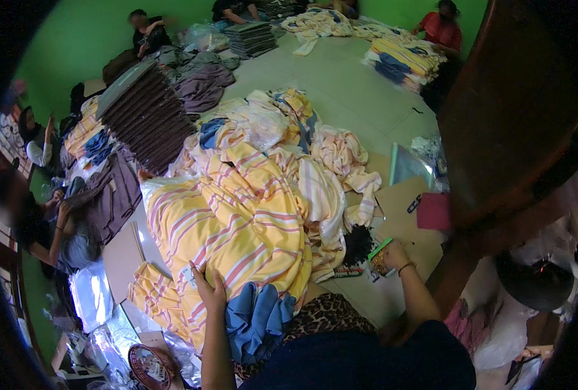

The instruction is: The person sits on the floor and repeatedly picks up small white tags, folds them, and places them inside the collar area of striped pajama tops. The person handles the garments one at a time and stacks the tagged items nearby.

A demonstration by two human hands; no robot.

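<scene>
Left hand [208,290] flat, right hand [388,255] curled, gripping.

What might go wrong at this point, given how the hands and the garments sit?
The left hand presses flat on the yellow striped garment pile, which is heaped high and may slide onto the floor. The right hand grips a green tool off to the side, so it might snag the loose black threads nearby.
</scene>
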